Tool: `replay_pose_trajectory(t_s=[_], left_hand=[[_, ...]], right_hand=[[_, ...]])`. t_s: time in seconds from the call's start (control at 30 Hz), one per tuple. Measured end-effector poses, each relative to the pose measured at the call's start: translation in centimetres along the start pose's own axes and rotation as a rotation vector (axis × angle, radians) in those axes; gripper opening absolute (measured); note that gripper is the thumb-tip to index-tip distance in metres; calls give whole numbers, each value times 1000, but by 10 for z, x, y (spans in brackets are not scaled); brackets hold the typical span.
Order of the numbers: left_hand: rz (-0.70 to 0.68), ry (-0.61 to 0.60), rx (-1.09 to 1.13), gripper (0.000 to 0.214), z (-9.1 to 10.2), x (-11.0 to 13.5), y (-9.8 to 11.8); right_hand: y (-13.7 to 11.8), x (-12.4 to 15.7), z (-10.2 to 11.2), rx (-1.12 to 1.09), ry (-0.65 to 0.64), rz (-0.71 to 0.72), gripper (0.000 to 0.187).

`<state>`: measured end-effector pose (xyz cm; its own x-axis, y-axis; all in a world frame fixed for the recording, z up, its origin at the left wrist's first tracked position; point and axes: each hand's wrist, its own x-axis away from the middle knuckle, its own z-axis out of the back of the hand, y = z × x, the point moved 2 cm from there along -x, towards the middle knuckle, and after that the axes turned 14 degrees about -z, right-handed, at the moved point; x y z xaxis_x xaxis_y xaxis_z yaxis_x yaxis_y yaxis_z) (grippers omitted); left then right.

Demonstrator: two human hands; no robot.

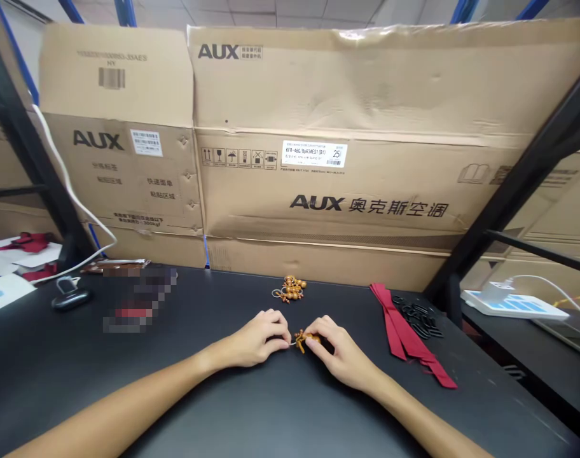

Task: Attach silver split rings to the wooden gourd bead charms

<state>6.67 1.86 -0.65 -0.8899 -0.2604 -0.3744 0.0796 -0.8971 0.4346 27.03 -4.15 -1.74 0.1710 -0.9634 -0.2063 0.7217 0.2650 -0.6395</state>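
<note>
We have both hands closed in on one small wooden-bead trinket, which sits between them low over the dark counter. Our left hand lies just to the left of the trinket, thumb and fingers drawn together at its pale ring end; the fingers hide most of that end, so we cannot tell how much of the ring is gripped. Our right hand takes the beads from the other side in a narrow pinch — presumably so the two ends can be steadied against each other and the little parts kept from rolling. Beyond the trinket, well apart from our fingers, rests a pile of similar beaded pieces with a ring showing, near enough, we judge, to be within easy reach. To the right of the trinket lie red ribbons, and just past them a cluster of black loops — probably set to that side so that the middle has room for both hands. Far to the left of the trinket is a glossy black case, and behind everything stands a large carton, like a back wall.
</note>
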Motion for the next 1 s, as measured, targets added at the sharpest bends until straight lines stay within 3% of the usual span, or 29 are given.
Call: replay_pose_trajectory(t_s=[0.27,0.47,0.6,1.0], left_hand=[[-29,-10,-46,14,0,1,4],[-54,70,-193,21,-4,2,7],[-100,88,-239,8,-4,3,8],[-144,84,-143,7,-11,-1,7]], right_hand=[[3,-1,-1,147,62,32,24],[0,1,-2,106,-9,90,19],[0,1,-2,83,-30,112,17],[-3,0,-2,13,-67,100,18]])
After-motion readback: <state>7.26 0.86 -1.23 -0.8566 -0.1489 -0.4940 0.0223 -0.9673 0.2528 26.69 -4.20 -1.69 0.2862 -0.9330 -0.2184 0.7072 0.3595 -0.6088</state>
